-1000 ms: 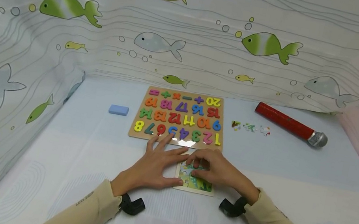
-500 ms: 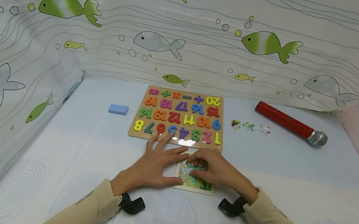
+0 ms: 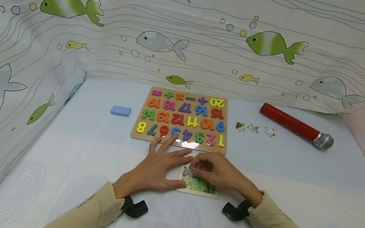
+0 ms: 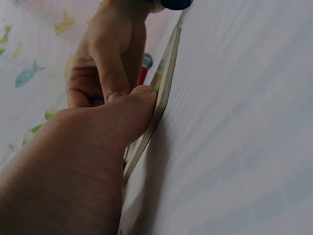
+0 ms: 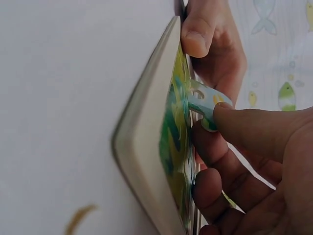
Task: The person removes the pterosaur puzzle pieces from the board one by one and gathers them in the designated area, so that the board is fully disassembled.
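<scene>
- Right there in the right hand (image 3: 214, 170), thumb and fingers (image 5: 210, 142) come together in a pinch, and between them sits a blue-green jigsaw piece (image 5: 208, 100)!
- That piece stands out from the picture of the small puzzle board (image 3: 198, 193), tilted, over its far-left part; whether it is seated, I can't tell.
- Over to the left hand (image 3: 154, 172): fingers spread wide, thumb on the board's near-left edge, forefinger reaching its far-left corner, no piece in that grasp.
- The board lies flat on the table (image 3: 69, 151), its green-and-yellow picture partly hidden under the right hand.
- Just beyond, the wooden number board (image 3: 136, 135), digits upside down from here, two left fingertips at its near edge.
- Right of that, three loose pieces in a row: a brown-green one (image 3: 240, 127), a green-white one (image 3: 254, 129), a white-red one (image 3: 269, 132).
- Farther right, a red microphone (image 3: 289, 122) lies at a slant, silver head rightward.
- And out left, a blue block (image 3: 120, 111) beside the number board!
</scene>
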`<control>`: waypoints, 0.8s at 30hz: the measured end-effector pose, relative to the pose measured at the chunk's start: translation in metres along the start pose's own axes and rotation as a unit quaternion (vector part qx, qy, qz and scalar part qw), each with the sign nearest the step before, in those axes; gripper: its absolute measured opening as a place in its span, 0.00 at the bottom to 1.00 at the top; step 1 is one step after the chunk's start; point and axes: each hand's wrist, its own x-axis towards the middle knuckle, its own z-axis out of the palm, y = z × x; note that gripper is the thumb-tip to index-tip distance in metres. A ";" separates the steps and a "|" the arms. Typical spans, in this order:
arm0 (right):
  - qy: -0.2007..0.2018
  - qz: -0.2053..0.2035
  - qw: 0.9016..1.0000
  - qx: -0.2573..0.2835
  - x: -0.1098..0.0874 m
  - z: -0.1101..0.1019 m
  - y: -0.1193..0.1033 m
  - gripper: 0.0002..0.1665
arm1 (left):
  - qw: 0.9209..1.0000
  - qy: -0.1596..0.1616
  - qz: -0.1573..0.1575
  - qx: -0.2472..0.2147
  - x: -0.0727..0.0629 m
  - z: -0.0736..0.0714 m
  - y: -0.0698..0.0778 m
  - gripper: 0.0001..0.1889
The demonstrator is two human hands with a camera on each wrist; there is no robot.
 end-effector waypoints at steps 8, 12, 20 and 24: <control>0.013 -0.004 1.000 0.010 0.000 0.001 -0.003 0.05 | 1.000 0.001 0.002 -0.005 -0.001 0.000 0.001 0.39; 0.018 -0.002 1.000 0.005 0.000 0.002 -0.003 0.05 | 1.000 0.004 0.002 -0.010 -0.001 0.000 0.001 0.39; 0.016 0.001 1.000 -0.003 0.000 0.003 -0.001 0.06 | 1.000 0.018 -0.009 -0.015 -0.001 0.004 0.003 0.35; 0.020 -0.003 1.000 0.004 -0.001 0.002 0.000 0.07 | 0.999 0.026 -0.012 -0.021 -0.001 0.003 0.006 0.35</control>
